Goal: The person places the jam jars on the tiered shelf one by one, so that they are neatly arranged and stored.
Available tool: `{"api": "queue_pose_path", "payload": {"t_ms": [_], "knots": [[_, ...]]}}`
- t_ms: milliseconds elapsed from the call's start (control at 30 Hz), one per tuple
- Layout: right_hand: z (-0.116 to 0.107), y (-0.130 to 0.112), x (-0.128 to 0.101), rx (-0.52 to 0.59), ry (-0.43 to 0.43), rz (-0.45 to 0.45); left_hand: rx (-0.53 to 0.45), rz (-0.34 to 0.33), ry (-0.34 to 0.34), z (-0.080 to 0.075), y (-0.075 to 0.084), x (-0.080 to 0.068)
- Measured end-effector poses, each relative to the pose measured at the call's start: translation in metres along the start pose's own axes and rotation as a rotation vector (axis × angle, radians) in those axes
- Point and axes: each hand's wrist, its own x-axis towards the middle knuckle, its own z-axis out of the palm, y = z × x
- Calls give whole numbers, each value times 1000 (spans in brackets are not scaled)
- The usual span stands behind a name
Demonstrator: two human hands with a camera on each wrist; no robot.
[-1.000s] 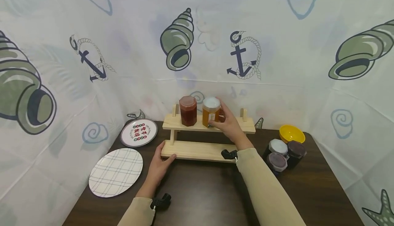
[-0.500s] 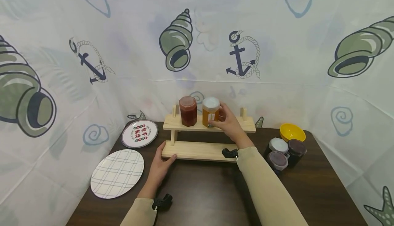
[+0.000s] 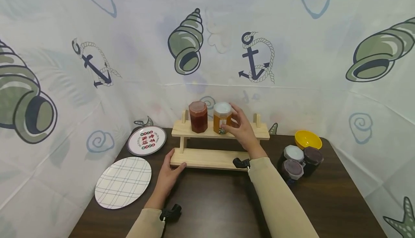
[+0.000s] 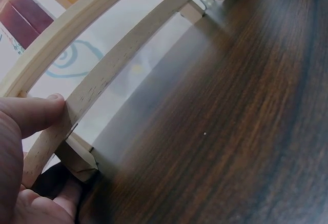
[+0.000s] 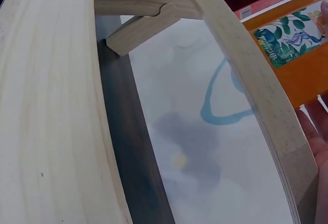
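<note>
Dark counter: two jars shelved; right hand cups orange jar, left hand grips rack; three jars left.

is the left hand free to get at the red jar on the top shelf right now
Probably not at once: the left hand holds the lower shelf's left end. Nothing stands between it and the red jar, so letting go would leave the way open.

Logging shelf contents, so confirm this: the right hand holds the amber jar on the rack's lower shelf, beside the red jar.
Wrong shelf. The head view shows the right hand holding the amber jar on the wooden rack's upper shelf, beside the red jar.
</note>
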Motion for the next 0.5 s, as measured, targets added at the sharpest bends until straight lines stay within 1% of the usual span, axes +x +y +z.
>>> {"api": "queue_pose_path", "payload": {"t_ms": [133, 233, 400, 500], "knots": [[1, 0, 1, -16, 9, -29, -6, 6, -2, -1, 2, 1], [3, -1, 1, -58, 15, -46, -9, 6, -6, 0, 1, 1], [11, -11, -5, -215, 58, -42, 4, -6, -7, -1, -1, -1], [15, -26, -9, -304, 117, -40, 13, -6, -4, -3, 0, 0]]}}
